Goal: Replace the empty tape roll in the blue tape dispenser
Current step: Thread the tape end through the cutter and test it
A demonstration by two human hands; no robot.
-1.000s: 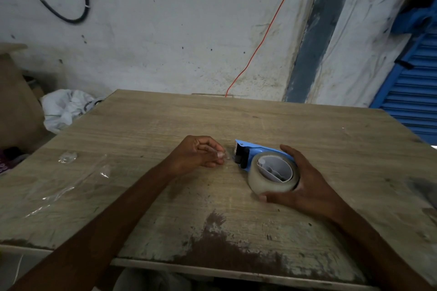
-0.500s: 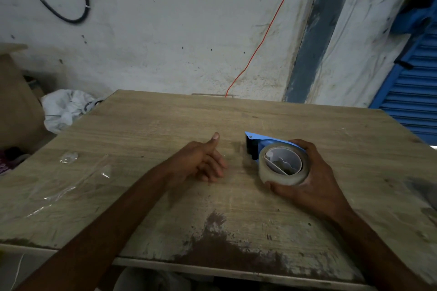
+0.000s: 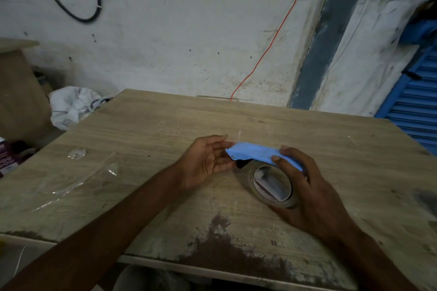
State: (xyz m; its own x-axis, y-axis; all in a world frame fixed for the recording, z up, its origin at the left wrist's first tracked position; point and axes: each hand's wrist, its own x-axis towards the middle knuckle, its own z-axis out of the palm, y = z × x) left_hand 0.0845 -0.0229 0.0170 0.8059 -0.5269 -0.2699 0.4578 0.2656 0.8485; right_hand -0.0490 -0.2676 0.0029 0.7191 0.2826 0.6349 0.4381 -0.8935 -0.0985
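Note:
The blue tape dispenser [image 3: 254, 154] is lifted a little above the wooden table [image 3: 165, 130], tilted with its blue top facing me. A roll of clear tape [image 3: 272, 184] sits in it, its hollow core showing. My right hand [image 3: 307, 186] wraps the roll and the dispenser's rear from the right. My left hand [image 3: 208, 160] is at the dispenser's front end with fingers spread, fingertips touching near the black cutter; a thin clear tape end [image 3: 238, 136] sticks up there.
Crumpled clear plastic wrap [image 3: 78, 177] and a small clear scrap [image 3: 76, 153] lie on the table's left part. A white bag [image 3: 71, 106] lies on the floor beyond the left edge. An orange wire [image 3: 272, 40] runs down the wall behind.
My right hand has raised and tipped the dispenser so its blue top faces up. My left hand has left the table and opened against the dispenser's front end.

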